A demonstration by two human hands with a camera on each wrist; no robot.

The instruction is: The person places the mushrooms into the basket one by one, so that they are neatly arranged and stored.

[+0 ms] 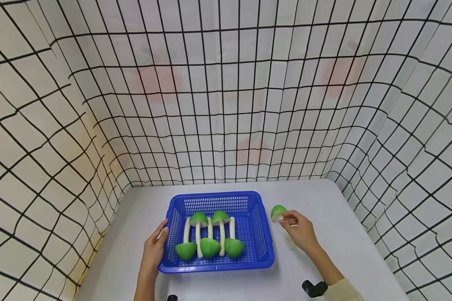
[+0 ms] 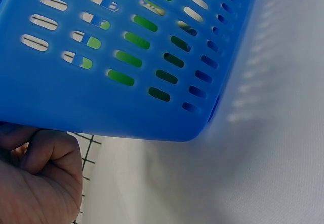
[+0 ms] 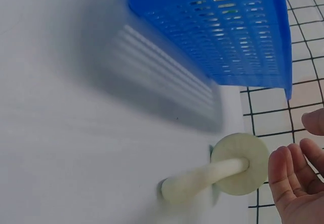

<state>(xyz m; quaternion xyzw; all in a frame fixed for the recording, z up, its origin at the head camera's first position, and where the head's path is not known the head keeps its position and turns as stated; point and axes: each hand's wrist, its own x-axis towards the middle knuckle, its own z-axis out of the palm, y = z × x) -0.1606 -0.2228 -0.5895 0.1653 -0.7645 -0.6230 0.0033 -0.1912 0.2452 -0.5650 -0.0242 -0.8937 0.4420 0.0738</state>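
Note:
A blue plastic basket point(image 1: 216, 267) holds several toy mushrooms point(image 1: 209, 247) with green caps and white stems, laid in alternating directions. My left hand point(image 1: 153, 248) grips the basket's left rim; in the left wrist view its curled fingers point(image 2: 55, 150) are at the rim's edge. To the right of the basket, another green-capped mushroom point(image 1: 277, 212) lies on the table. My right hand point(image 1: 300, 232) hovers over its stem, partly hiding it in the head view. In the right wrist view a gap shows between thumb and fingers, beside the mushroom's pale underside point(image 3: 240, 150), with nothing held.
The white table point(image 1: 301, 192) is enclosed by black wire grid point(image 1: 226, 100) backed with white sheeting at the back and sides. A dark strapped device point(image 1: 314, 288) sits at my right wrist, and part of another dark object point(image 1: 172, 297) shows at the bottom edge.

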